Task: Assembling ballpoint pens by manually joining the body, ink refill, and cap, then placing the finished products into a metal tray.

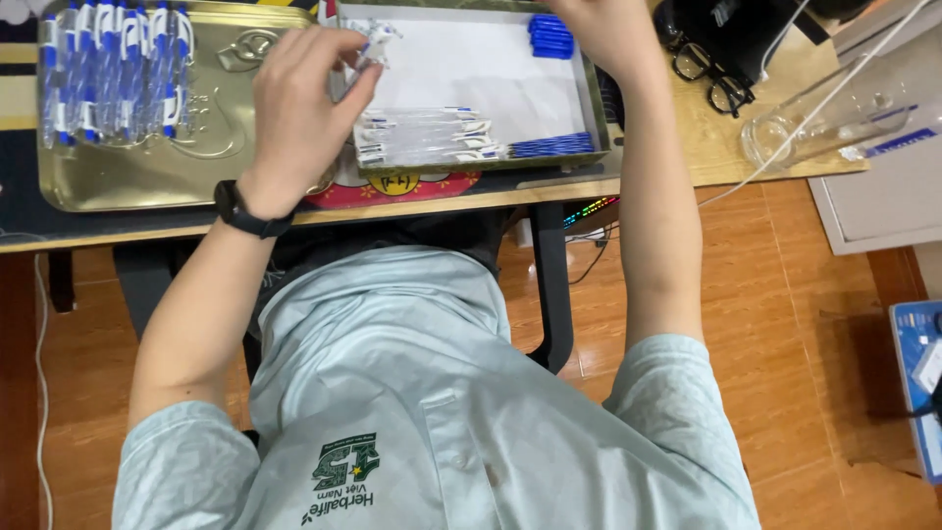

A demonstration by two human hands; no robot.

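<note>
**Two hands over trays of pens at a wooden tabletop**

While the camera looks straight down, the wooden tabletop runs across the upper part of the view, and the person's pale green shirt fills the lower part. On the left side of the tabletop lies a large golden metal tray with an embossed pattern. In its far left corner there is a dense row of finished pens, clear with blue parts, side by side. Just beside it, to the right, stands a shallower tray with a white paper lining. Near its front edge lie several clear pen barrels with white ends, and beside them a small bundle of blue pieces. Another little heap of blue caps lies in the far right corner of this tray. Under the front edge of the white tray a red and yellow printed sheet shows partly.

The left hand, with a black wristband, hovers between the two trays. Its fingers are bent together, and the thumb and fingertips pinch a small clear pen part above the white lining. The right hand reaches to the far edge of the white tray; most of it is cut by the picture border, so I cannot tell if it is open or closed.

At the right, black eyeglasses lie on the tabletop, and near them a clear plastic package with a blue label.
</note>
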